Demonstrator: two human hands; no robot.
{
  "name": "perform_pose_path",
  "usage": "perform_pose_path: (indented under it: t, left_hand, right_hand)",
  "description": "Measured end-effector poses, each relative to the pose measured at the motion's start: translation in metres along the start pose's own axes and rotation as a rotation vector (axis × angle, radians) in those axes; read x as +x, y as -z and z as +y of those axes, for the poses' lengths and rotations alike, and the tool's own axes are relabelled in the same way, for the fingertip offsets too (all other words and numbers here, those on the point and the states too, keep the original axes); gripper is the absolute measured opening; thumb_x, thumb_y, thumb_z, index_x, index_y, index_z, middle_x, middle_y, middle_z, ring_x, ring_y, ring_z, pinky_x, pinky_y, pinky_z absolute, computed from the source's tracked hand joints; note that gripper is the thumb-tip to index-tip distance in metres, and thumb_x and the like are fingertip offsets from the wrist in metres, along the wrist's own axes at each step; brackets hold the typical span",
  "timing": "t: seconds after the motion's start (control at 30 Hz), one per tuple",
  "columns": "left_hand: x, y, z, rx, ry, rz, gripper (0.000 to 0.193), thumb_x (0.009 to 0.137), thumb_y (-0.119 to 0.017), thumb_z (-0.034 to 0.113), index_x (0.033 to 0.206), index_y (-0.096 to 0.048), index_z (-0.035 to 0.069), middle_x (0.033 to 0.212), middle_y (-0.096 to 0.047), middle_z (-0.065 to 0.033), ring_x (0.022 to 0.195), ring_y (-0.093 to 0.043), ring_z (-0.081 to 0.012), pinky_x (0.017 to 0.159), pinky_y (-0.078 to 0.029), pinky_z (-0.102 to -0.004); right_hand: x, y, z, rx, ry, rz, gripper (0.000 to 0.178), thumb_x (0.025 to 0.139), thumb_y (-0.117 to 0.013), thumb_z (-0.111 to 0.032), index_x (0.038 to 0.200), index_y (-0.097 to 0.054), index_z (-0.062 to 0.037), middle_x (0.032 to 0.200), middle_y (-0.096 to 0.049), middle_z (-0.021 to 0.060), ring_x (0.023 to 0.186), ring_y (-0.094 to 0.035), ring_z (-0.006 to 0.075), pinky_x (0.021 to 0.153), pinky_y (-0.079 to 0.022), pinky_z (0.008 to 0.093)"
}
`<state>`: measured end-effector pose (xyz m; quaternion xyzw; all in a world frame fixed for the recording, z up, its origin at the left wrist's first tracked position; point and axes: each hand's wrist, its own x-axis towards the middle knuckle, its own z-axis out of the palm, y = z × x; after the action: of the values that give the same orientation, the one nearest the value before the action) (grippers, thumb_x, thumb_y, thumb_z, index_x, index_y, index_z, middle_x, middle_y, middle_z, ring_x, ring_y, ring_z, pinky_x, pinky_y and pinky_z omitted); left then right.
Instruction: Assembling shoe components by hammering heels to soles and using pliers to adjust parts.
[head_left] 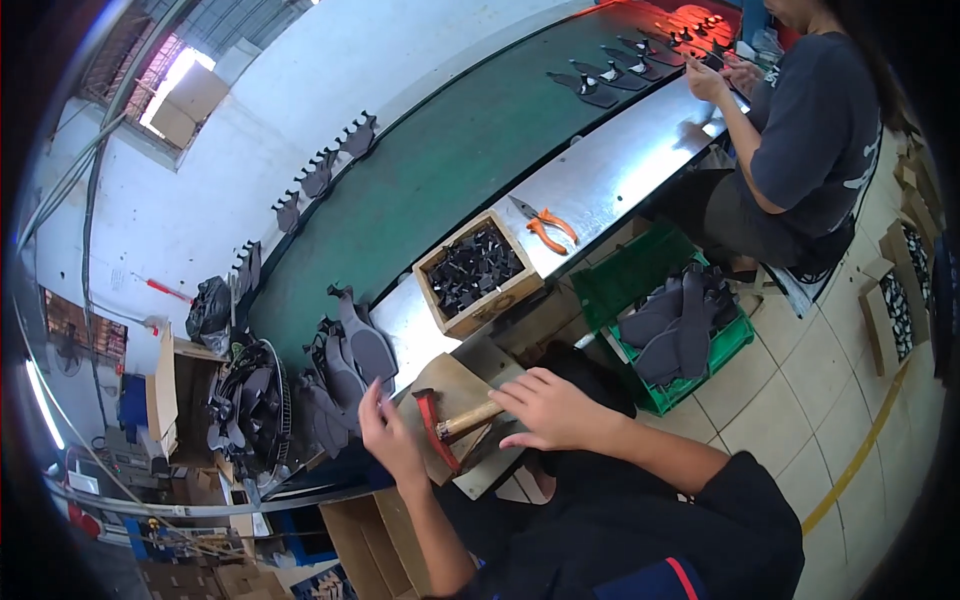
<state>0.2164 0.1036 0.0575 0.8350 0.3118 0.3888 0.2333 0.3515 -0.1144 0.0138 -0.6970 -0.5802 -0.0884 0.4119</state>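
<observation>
Box: wooden, open-topped (497,307), filled with small black parts (475,268); landmark for this entry.
Hammer: red head, wooden handle (432,428); lying on the wearer's side of the box, head to the left, handle to the right.
Pad: brown sheet (443,375) under the hammer, on the wearer's side of the box.
Right hand: (548,408) on the wearer's side of the box, over the handle's end; fingers extended, thumb apart; whether it grips, cannot tell.
Left hand: (390,440) to the left on the box's near side, beside the hammer head; fingers loosely spread, slightly blurred.
Ledge: bright metal (610,175), beneath the box and running off to its right.
Pliers: orange-handled (541,216), on the ledge, just right of the box.
Crate: green (720,360), right of the box, well below ledge level; dark flat pieces (672,330) heaped inside.
Surface: long, green (430,190), beyond the box; dark pieces (316,175) along its far edge.
Tub: round, black-rimmed (284,400), well left of the box, piled with dark pieces.
Co-worker: seated (815,125), well right of the box and beyond it, both hands (708,82) raised over the ledge.
</observation>
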Motion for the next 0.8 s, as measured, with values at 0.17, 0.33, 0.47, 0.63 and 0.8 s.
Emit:
perform_pose_path:
  t: [0.17,0.33,0.47,0.63,0.8]
  left_hand:
    - [0.082,-0.079,0.059,-0.074,-0.377,-0.508,0.029,0.091,-0.059,-0.002,0.117,-0.068,0.008,0.109,-0.066,-0.0131,0.095,-0.067,-0.0321,0.081,-0.055,-0.0375]
    - [0.112,-0.141,0.066,0.218,-0.839,-0.667,0.025,0.090,-0.064,0.009,0.115,-0.070,0.009,0.106,-0.066,-0.0126,0.099,-0.064,-0.0325,0.083,-0.053,-0.0414]
    - [0.119,-0.155,0.066,0.233,-0.824,-0.747,0.026,0.089,-0.066,0.011,0.114,-0.070,0.011,0.102,-0.065,-0.0112,0.098,-0.064,-0.0317,0.082,-0.053,-0.0415]
    - [0.135,-0.158,0.073,0.226,-0.860,-0.819,0.016,0.089,-0.067,0.013,0.104,-0.069,0.010,0.097,-0.063,-0.0108,0.094,-0.064,-0.0320,0.078,-0.053,-0.0425]
    - [0.144,-0.157,0.078,0.207,-0.739,-0.895,0.012,0.088,-0.068,0.016,0.096,-0.066,0.007,0.096,-0.063,-0.0113,0.089,-0.064,-0.0341,0.075,-0.052,-0.0437]
  right_hand:
    - [0.006,-0.032,0.015,-0.293,0.067,-0.308,0.031,0.078,-0.075,-0.026,0.097,-0.059,-0.0075,0.085,-0.066,0.0059,0.079,-0.069,0.0254,0.068,-0.052,0.0346]
    - [-0.045,-0.008,0.027,0.045,-0.073,-0.157,0.028,0.070,-0.078,-0.024,0.087,-0.060,-0.0113,0.074,-0.061,0.0061,0.073,-0.066,0.0260,0.061,-0.051,0.0385]
    - [-0.112,-0.001,0.006,0.288,-0.393,-0.146,0.019,0.069,-0.074,-0.017,0.080,-0.061,-0.0094,0.066,-0.058,0.0101,0.068,-0.063,0.0333,0.060,-0.051,0.0436]
    - [-0.144,-0.015,-0.018,0.564,-0.672,-0.289,0.017,0.078,-0.073,-0.014,0.083,-0.060,-0.0037,0.063,-0.058,0.0191,0.061,-0.061,0.0408,0.055,-0.047,0.0450]
    - [-0.127,-0.007,-0.005,0.633,-0.676,-0.161,0.016,0.084,-0.073,-0.010,0.079,-0.061,-0.0014,0.063,-0.057,0.0174,0.056,-0.061,0.0359,0.053,-0.046,0.0362]
